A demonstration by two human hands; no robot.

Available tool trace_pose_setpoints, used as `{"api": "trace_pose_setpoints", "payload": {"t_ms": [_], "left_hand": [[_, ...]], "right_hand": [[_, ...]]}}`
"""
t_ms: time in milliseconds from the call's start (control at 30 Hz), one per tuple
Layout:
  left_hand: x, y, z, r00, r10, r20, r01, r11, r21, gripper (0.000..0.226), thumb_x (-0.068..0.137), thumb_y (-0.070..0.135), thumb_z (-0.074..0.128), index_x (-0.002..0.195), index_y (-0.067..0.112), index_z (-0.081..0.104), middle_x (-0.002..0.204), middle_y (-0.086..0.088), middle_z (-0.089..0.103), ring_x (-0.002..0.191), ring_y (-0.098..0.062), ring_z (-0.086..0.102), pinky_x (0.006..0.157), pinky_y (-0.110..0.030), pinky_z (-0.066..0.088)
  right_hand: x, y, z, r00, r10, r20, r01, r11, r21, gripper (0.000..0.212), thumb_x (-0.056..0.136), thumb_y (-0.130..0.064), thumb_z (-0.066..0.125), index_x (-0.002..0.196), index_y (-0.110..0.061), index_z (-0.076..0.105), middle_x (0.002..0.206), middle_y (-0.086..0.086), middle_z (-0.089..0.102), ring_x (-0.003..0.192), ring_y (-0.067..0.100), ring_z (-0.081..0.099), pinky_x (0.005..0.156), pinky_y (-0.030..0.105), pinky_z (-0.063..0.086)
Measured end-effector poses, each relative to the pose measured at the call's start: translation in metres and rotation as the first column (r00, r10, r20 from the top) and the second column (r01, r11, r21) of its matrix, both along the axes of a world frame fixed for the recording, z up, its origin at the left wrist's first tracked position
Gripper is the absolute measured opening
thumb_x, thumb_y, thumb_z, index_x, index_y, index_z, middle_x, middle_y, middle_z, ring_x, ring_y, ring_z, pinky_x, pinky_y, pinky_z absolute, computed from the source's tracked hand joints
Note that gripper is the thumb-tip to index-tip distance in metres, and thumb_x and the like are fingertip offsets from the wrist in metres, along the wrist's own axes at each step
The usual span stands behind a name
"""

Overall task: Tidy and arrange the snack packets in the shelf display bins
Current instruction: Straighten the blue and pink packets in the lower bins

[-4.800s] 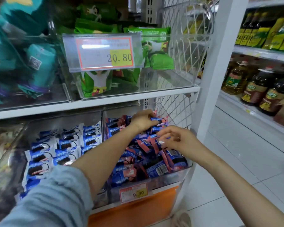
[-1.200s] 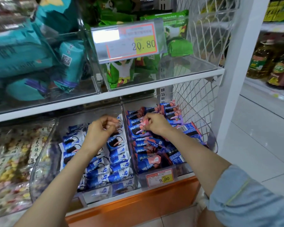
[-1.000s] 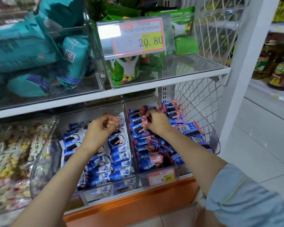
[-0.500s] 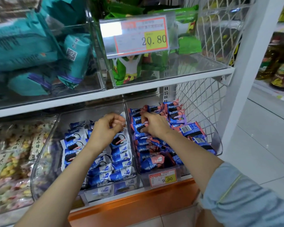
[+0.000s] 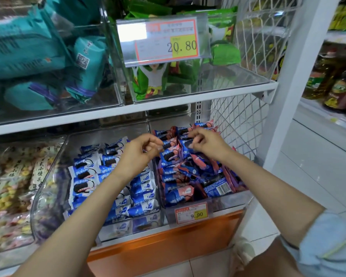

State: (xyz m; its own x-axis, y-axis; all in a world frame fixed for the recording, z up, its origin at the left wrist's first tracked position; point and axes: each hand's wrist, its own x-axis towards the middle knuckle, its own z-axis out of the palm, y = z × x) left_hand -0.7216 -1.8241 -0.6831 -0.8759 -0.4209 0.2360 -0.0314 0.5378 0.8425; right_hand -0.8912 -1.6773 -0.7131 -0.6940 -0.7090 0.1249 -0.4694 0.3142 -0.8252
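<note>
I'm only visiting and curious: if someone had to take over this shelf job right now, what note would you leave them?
Left hand: fingers curled, above the left bin's right edge; grip unclear.
Right hand: fingers curled on the pink-and-blue packets at the back of the right bin; grip unclear.
Done: blue-and-white packets lie in rows in the left bin; the right bin's back packets look lined up.
Left: the jumbled front heap in the right bin.

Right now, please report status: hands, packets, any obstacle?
Left hand curled, grip unclear. Right hand curled over pink-blue packets, grip unclear. Blue-white packets in rows. No obstacle seen.
</note>
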Motion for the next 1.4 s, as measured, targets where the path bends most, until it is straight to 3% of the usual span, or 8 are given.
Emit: {"api": "trace_pose_setpoints", "payload": {"t_ms": [167, 267, 433, 633, 867, 1133, 1267, 1400], "left_hand": [[-0.017, 0.024, -0.003, 0.99, -0.119, 0.069, 0.125, 0.989, -0.085, 0.016, 0.088, 0.0, 0.058, 0.092, 0.016, 0.061, 0.088, -0.003, 0.064, 0.077, -0.005, 0.059, 0.075, -0.022, 0.051], [-0.031, 0.034, -0.01, 0.97, -0.15, 0.19, 0.195, 0.95, -0.244, 0.018, 0.084, 0.01, 0.067, 0.101, 0.014, 0.061, 0.101, -0.004, 0.064, 0.094, -0.015, 0.061, 0.084, -0.023, 0.05], [-0.046, 0.041, -0.018, 0.88, -0.11, 0.461, 0.332, 0.837, -0.434, 0.045, 0.083, 0.029, 0.07, 0.123, 0.018, 0.052, 0.12, 0.0, 0.049, 0.109, -0.016, 0.047, 0.085, -0.02, 0.035], [-0.051, 0.037, -0.02, 0.838, -0.039, 0.545, 0.321, 0.842, -0.434, 0.048, 0.081, 0.035, 0.071, 0.121, 0.017, 0.052, 0.114, -0.001, 0.055, 0.099, -0.017, 0.051, 0.082, -0.026, 0.041], [-0.05, 0.035, -0.023, 0.853, -0.09, 0.514, 0.387, 0.769, -0.508, 0.03, 0.084, 0.02, 0.069, 0.113, 0.014, 0.061, 0.116, -0.002, 0.058, 0.093, -0.011, 0.046, 0.076, -0.016, 0.032], [-0.049, 0.036, -0.024, 0.858, -0.098, 0.504, 0.389, 0.765, -0.513, 0.021, 0.086, 0.019, 0.065, 0.106, 0.013, 0.06, 0.108, 0.0, 0.061, 0.086, -0.011, 0.047, 0.076, -0.024, 0.039], [-0.042, 0.033, -0.016, 0.897, -0.099, 0.431, 0.345, 0.767, -0.541, 0.013, 0.087, 0.019, 0.063, 0.099, 0.013, 0.062, 0.078, 0.009, 0.055, 0.075, -0.014, 0.051, 0.064, -0.024, 0.036], [-0.035, 0.022, -0.006, 0.943, -0.071, 0.325, 0.246, 0.808, -0.536, 0.009, 0.089, 0.018, 0.063, 0.096, 0.012, 0.062, 0.068, 0.019, 0.048, 0.057, 0.001, 0.045, 0.052, -0.009, 0.032]], "right_hand": [[-0.008, 0.039, 0.006, 0.998, 0.003, 0.058, -0.003, 1.0, -0.004, 0.029, 0.081, 0.001, 0.068, 0.101, -0.019, 0.063, 0.081, 0.005, 0.059, 0.068, 0.005, 0.057, 0.066, 0.013, 0.045], [-0.006, 0.051, 0.003, 0.991, 0.123, 0.054, -0.129, 0.985, 0.118, 0.04, 0.076, -0.006, 0.075, 0.109, -0.024, 0.062, 0.101, -0.003, 0.063, 0.094, 0.008, 0.058, 0.075, 0.004, 0.043], [-0.008, 0.052, -0.008, 0.98, 0.191, -0.053, -0.164, 0.931, 0.327, 0.064, 0.076, -0.01, 0.076, 0.131, -0.032, 0.051, 0.136, -0.006, 0.051, 0.126, 0.01, 0.045, 0.106, 0.032, 0.038], [-0.011, 0.05, -0.01, 0.979, 0.203, 0.037, -0.204, 0.928, 0.313, 0.066, 0.076, -0.003, 0.074, 0.133, -0.027, 0.05, 0.129, -0.003, 0.057, 0.122, 0.011, 0.049, 0.096, 0.028, 0.045], [-0.013, 0.043, -0.01, 0.979, 0.19, 0.068, -0.202, 0.914, 0.352, 0.068, 0.075, -0.006, 0.076, 0.133, -0.03, 0.05, 0.118, -0.005, 0.056, 0.114, 0.015, 0.052, 0.096, 0.034, 0.046], [-0.018, 0.053, 0.003, 0.967, 0.214, 0.137, -0.251, 0.884, 0.393, 0.055, 0.075, -0.002, 0.074, 0.125, -0.019, 0.057, 0.122, 0.0, 0.058, 0.111, 0.01, 0.051, 0.077, 0.011, 0.039], [-0.016, 0.056, 0.004, 0.958, 0.236, 0.162, -0.282, 0.873, 0.399, 0.056, 0.082, 0.007, 0.059, 0.131, -0.02, 0.053, 0.13, 0.0, 0.054, 0.115, 0.008, 0.048, 0.073, 0.008, 0.04], [-0.012, 0.059, 0.002, 0.951, 0.224, 0.212, -0.282, 0.911, 0.302, 0.053, 0.085, 0.01, 0.047, 0.129, -0.019, 0.053, 0.128, 0.004, 0.057, 0.12, 0.013, 0.052, 0.082, 0.019, 0.049]]}}
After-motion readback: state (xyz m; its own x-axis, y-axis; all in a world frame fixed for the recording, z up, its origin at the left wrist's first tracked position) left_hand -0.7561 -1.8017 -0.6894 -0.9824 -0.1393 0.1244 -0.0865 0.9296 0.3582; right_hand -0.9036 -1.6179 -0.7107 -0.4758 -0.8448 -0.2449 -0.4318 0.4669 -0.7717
